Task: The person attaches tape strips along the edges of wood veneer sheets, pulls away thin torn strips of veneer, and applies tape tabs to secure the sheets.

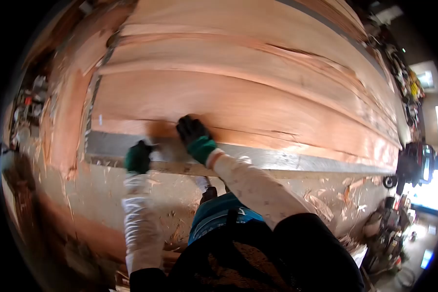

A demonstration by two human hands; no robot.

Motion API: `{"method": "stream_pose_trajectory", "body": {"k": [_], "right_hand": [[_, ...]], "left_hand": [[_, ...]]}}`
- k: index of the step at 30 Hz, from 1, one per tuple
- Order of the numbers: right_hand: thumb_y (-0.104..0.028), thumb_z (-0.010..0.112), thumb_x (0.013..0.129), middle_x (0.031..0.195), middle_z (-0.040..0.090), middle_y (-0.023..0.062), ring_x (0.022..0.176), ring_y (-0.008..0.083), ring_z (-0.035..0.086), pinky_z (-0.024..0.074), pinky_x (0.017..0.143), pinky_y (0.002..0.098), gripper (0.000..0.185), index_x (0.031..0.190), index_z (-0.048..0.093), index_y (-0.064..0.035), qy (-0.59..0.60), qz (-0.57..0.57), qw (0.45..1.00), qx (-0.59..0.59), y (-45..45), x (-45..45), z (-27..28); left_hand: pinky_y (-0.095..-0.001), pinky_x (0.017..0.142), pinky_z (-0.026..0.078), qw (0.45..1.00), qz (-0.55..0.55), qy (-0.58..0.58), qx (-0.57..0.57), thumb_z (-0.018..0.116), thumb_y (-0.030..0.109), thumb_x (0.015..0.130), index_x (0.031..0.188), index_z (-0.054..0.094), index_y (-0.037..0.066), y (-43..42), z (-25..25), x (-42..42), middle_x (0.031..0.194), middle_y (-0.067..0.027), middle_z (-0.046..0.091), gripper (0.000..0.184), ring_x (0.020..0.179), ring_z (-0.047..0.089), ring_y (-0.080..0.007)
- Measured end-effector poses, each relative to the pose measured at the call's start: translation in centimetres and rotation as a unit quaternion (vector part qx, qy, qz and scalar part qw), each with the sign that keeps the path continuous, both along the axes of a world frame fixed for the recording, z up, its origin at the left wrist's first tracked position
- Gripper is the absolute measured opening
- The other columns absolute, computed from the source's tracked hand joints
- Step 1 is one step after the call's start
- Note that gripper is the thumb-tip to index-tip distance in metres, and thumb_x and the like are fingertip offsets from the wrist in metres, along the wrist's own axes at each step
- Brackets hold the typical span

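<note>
Running left to right across my head view: one long wood sheet (204,95), reddish-tan. Long axis crosswise to the body, dipping slightly toward the right end; grain follows that length. Left end cut nearly square; right end narrows into the distance of the lens. Location: on the worktop, its near edge lying along a grey strip (301,162). One thin crack (284,132) near that edge, parallel to the length.

Right hand (195,138), dark glove with green cuff: laid flat on the near edge, fingers extended and close together, gripping nothing that I can see. Left hand (138,157), similarly gloved: curled, over the grey strip near its left end; I cannot tell whether it has hold of anything.

Further sheets (204,56): beyond the first, overlapping, lengthwise alike, with rippled, torn edges. Wood strip (67,117): left of the worktop's end, set crosswise to the sheets.

Obstructions: my right sleeve (258,187), pale, crosses in front of the grey strip and hides part of it; the right hand covers a portion of the sheet edge.

Surroundings: floor (102,187) strewn with wood scraps (321,207); dark vehicle (413,163) beyond the right end.
</note>
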State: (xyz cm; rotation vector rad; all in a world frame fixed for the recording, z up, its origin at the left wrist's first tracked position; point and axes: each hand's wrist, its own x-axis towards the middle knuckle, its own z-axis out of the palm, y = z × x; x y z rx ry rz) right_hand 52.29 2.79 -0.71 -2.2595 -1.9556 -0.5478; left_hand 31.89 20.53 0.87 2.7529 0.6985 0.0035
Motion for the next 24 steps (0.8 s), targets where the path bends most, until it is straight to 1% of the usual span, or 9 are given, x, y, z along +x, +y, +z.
{"method": "stream_pose_trajectory", "body": {"k": [1, 2, 3, 7, 9, 11, 17, 19, 24], "right_hand": [[-0.018, 0.051, 0.084, 0.135, 0.05, 0.0219, 0.123, 0.0387, 0.048, 0.0412, 0.095, 0.0508, 0.046, 0.126, 0.055, -0.0001, 0.007, -0.005, 1.0, 0.004, 0.3, -0.1, -0.4], [-0.018, 0.051, 0.084, 0.133, 0.051, 0.0215, 0.122, 0.038, 0.048, 0.0418, 0.094, 0.0503, 0.043, 0.123, 0.057, -0.0003, 0.056, -0.017, 0.998, -0.003, 1.0, -0.3, -0.6], [-0.017, 0.051, 0.083, 0.132, 0.052, 0.0211, 0.121, 0.0373, 0.048, 0.0425, 0.092, 0.0497, 0.041, 0.12, 0.058, -0.0005, 0.107, -0.026, 0.994, -0.009, 1.4, -0.2, -0.7], [-0.019, 0.055, 0.079, 0.127, 0.054, 0.0183, 0.118, 0.0341, 0.05, 0.0436, 0.089, 0.0464, 0.038, 0.112, 0.061, -0.0025, 0.183, 0.039, 0.982, -0.033, -3.9, 2.2, 7.2], [-0.016, 0.056, 0.078, 0.117, 0.06, 0.0156, 0.109, 0.0327, 0.055, 0.0451, 0.085, 0.0447, 0.033, 0.109, 0.063, -0.0067, 0.165, 0.057, 0.974, 0.143, -9.6, 4.5, 6.8], [-0.017, 0.055, 0.082, 0.111, 0.063, 0.0148, 0.106, 0.0313, 0.056, 0.0462, 0.085, 0.0446, 0.033, 0.113, 0.064, -0.0095, 0.235, -0.017, 0.969, 0.076, -16.6, 8.6, 6.4], [-0.019, 0.07, 0.074, 0.107, 0.061, 0.009, 0.096, 0.0311, 0.058, 0.0485, 0.073, 0.043, 0.035, 0.107, 0.066, -0.0107, 0.25, -0.115, 0.961, 0.02, -28.0, 17.6, 7.8], [-0.018, 0.068, 0.075, 0.107, 0.06, 0.0067, 0.093, 0.0303, 0.059, 0.0482, 0.07, 0.0415, 0.032, 0.107, 0.066, -0.0126, 0.243, -0.091, 0.966, 0.023, -28.5, 18.7, 6.1], [-0.016, 0.066, 0.076, 0.106, 0.06, 0.0042, 0.094, 0.0291, 0.058, 0.0466, 0.072, 0.0418, 0.028, 0.104, 0.066, -0.0153, 0.237, -0.072, 0.968, 0.034, -28.6, 19.2, 4.2]], "left_hand": [[-0.0397, 0.049, 0.047, 0.987, -0.124, -0.031, 0.098, 0.064, 0.026, 0.086, 0.089, 0.063, 0.008, 3.0, 0.8, -2.2, 0.078, -0.0169, 0.066, 0.018, 0.06, 0.061, -0.0322], [-0.037, 0.045, 0.046, 0.984, 0.119, -0.015, -0.135, 0.064, 0.026, 0.086, 0.092, 0.062, 0.006, 2.0, 5.5, -1.2, 0.077, -0.0161, 0.067, 0.02, 0.054, 0.06, -0.0295], [-0.0344, 0.041, 0.045, 0.868, 0.351, 0.008, -0.352, 0.064, 0.026, 0.086, 0.094, 0.062, 0.005, 0.6, 9.3, -0.4, 0.076, -0.0153, 0.068, 0.023, 0.048, 0.059, -0.0267], [-0.0316, 0.036, 0.042, 0.809, 0.361, -0.037, -0.463, 0.057, 0.026, 0.089, 0.106, 0.062, 0.005, -2.4, 8.5, -4.2, 0.072, -0.0134, 0.067, 0.027, 0.042, 0.054, -0.0206], [-0.0308, 0.037, 0.043, 0.79, 0.385, -0.046, -0.475, 0.055, 0.03, 0.091, 0.109, 0.062, 0.006, -6.9, 6.2, -5.7, 0.072, -0.0136, 0.067, 0.03, 0.043, 0.054, -0.0202], [-0.0296, 0.037, 0.043, 0.746, 0.409, -0.043, -0.524, 0.059, 0.034, 0.09, 0.111, 0.062, 0.01, -13.5, 6.1, -4.3, 0.074, -0.0123, 0.067, 0.032, 0.043, 0.052, -0.0191], [-0.0284, 0.042, 0.048, 0.765, 0.304, 0.031, -0.567, 0.062, 0.024, 0.092, 0.125, 0.057, 0.008, -28.8, 6.3, 10.5, 0.077, -0.0085, 0.068, 0.037, 0.056, 0.062, -0.0149], [-0.0273, 0.039, 0.046, 0.719, 0.251, -0.148, -0.631, 0.061, 0.021, 0.093, 0.128, 0.055, 0.007, -31.6, 6.1, 13.8, 0.079, -0.0111, 0.068, 0.038, 0.053, 0.06, -0.0152], [-0.0251, 0.041, 0.046, 0.752, 0.255, -0.12, -0.596, 0.054, 0.012, 0.094, 0.131, 0.053, 0.007, -32.3, 6.0, 22.1, 0.076, -0.0093, 0.068, 0.038, 0.058, 0.062, -0.0135]]}}
